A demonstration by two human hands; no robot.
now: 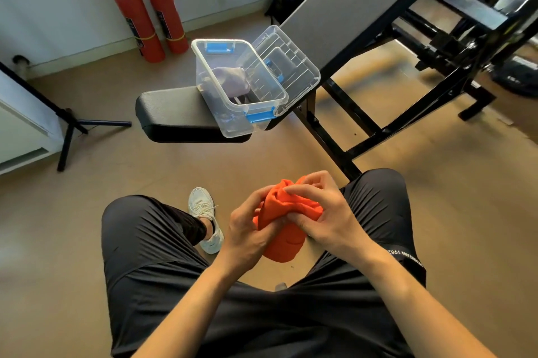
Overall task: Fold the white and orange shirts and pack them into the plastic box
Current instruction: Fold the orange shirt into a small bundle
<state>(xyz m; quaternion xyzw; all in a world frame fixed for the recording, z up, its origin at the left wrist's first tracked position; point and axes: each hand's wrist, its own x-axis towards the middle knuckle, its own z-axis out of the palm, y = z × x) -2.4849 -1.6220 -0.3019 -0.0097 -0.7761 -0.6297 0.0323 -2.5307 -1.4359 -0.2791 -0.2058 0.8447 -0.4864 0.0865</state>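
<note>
- Head view showed one orange shirt (286,223), rolled into a compact bundle and held over the lap between the person's two knees.
- One left hand (247,229) gripped the bundle from its left side, with the fingers curled round the cloth.
- One right hand (329,212) gripped the bundle from its right side; its fingers (294,190) were curled over the top folds and the thumb pressed into the cloth.
- One clear plastic box (233,124) stood open on the black padded worktop (174,116), well apart from both hands.
- One pale cloth bundle (233,81) lay inside the box; seen through the wall it looked greyish, and its exact colour could not be told.
- One clear lid (294,66) leaned tilted against the right side of the box.
- Two blue latches were fitted to the box, one at the far end (218,47) and one at the near end (260,116).
- Two red fire extinguishers (138,23) stood upright side by side on the floor at the wall.
- One white shoe (203,218) rested on the floor beside the left knee.
</note>
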